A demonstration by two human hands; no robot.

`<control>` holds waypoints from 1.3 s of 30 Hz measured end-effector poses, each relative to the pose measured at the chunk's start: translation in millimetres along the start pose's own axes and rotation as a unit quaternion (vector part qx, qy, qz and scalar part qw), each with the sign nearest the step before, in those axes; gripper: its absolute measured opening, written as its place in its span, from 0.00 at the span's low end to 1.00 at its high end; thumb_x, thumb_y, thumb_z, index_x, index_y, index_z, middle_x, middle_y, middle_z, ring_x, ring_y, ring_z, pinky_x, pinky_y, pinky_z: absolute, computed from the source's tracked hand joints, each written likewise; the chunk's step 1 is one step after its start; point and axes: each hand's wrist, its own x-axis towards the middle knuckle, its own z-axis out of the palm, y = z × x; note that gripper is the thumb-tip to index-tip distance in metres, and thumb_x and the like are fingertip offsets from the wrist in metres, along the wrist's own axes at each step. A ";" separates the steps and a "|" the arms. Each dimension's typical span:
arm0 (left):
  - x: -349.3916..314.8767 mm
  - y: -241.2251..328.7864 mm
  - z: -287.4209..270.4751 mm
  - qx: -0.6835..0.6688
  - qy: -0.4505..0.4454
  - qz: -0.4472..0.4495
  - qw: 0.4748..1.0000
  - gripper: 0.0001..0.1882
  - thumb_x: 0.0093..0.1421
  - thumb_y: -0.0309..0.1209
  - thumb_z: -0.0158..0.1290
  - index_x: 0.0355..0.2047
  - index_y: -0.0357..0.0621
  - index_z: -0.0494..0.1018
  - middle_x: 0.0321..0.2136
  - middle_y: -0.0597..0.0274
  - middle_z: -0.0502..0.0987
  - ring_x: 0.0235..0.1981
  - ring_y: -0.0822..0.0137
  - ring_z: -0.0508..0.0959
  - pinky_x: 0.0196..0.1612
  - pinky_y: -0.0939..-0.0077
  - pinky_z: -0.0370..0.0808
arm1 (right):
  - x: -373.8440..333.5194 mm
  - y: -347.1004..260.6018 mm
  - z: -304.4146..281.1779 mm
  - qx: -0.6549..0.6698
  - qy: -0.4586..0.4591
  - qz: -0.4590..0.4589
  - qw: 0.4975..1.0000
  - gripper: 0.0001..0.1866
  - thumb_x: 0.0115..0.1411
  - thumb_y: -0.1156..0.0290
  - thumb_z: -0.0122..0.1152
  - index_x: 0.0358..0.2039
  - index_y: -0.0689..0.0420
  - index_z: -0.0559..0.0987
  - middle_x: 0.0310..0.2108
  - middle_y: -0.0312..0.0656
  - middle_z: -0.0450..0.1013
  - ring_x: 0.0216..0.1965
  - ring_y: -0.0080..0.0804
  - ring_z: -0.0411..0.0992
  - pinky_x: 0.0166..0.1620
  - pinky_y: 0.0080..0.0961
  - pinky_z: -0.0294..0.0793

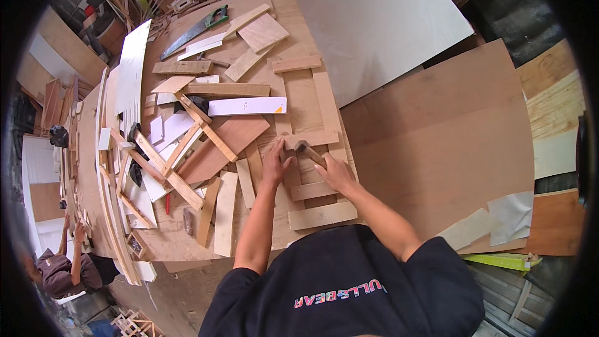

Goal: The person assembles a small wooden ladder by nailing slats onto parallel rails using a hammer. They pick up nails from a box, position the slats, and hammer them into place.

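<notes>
A ladder-like wooden frame (332, 109) lies on the bench in front of me, two long rails with several short crosspieces over them. My right hand (337, 174) is closed round the handle of a hammer (312, 153). The hammer's dark head is over the middle crosspiece (321, 138), close to its left end; whether it touches the wood I cannot tell. At that same end my left hand (274, 163) grips the frame's left side, thumb toward the inside. Any nail there is too small to make out.
Offcuts and a braced wooden assembly (181, 143) crowd the bench to the left. A green-handled handsaw (196, 30) lies at the back. Large brown (437, 150) and white (380, 25) sheets flank the right. Another person (68, 268) works at the far left.
</notes>
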 end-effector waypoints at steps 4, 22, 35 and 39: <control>-50.0 27.4 11.7 -0.062 0.016 -0.073 0.995 0.36 0.57 0.33 0.69 0.65 0.39 0.70 0.67 0.44 0.69 0.70 0.45 0.66 0.72 0.55 0.63 | -50.3 24.5 10.8 0.041 0.085 -0.014 0.995 0.25 0.67 0.52 0.62 0.54 0.59 0.75 0.43 0.59 0.80 0.48 0.62 0.78 0.50 0.54 0.77; -197.2 64.3 -5.3 -0.159 0.120 -0.188 0.962 0.27 0.66 0.30 0.61 0.64 0.37 0.72 0.54 0.42 0.81 0.55 0.51 0.81 0.59 0.60 0.75 | -132.3 5.8 107.5 0.058 0.085 -0.103 0.989 0.29 0.62 0.66 0.67 0.62 0.60 0.74 0.50 0.56 0.77 0.50 0.60 0.76 0.52 0.50 0.78; -264.7 55.0 -42.3 -0.079 0.186 -0.277 0.939 0.35 0.65 0.35 0.63 0.69 0.39 0.67 0.57 0.43 0.78 0.55 0.50 0.80 0.57 0.61 0.76 | -126.7 -38.0 180.0 0.046 0.036 -0.192 0.980 0.31 0.60 0.74 0.64 0.65 0.61 0.72 0.53 0.58 0.73 0.53 0.60 0.75 0.56 0.49 0.77; -284.4 89.1 -27.3 -0.135 0.169 -0.308 0.927 0.34 0.65 0.34 0.63 0.69 0.39 0.68 0.59 0.42 0.78 0.58 0.52 0.79 0.59 0.60 0.75 | -125.1 -24.2 190.8 0.086 0.056 -0.235 0.967 0.34 0.58 0.74 0.67 0.66 0.60 0.71 0.57 0.60 0.70 0.55 0.61 0.73 0.59 0.47 0.75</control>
